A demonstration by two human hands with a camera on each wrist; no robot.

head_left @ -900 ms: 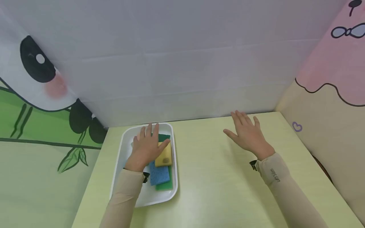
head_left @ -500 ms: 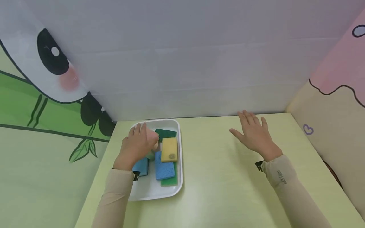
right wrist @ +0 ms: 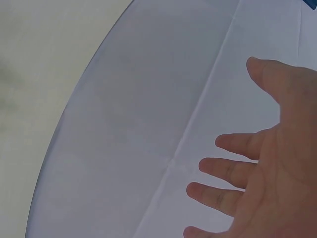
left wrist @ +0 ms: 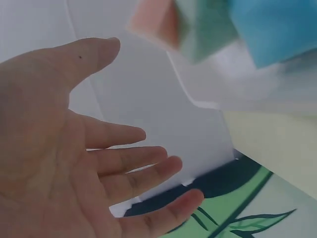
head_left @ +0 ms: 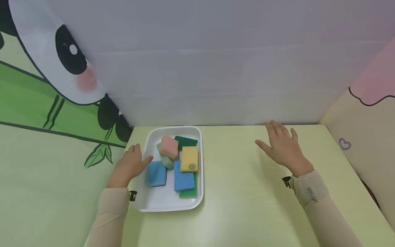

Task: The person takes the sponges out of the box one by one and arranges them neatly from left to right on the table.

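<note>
Several sponges (head_left: pixel 189 157) lie in the white tray (head_left: pixel 160 199); the left hand (head_left: pixel 127 167), relaxed and empty, hangs at its left edge, the right hand (head_left: pixel 285 150), also empty, above the counter (head_left: pixel 231 192). Lifting any sponge straight up with a light pinch should avoid dragging overlapping neighbours.

Sponges (head_left: pixel 189 159) in tray (head_left: pixel 157 200) on table (head_left: pixel 234 192)

White tray (head_left: pixel 158 203), pink block (head_left: pixel 169 146), yellow sponge (head_left: pixel 189 157), speckled blue sponge (head_left: pixel 182 180), pale-yellow table (head_left: pixel 234 192)
</note>
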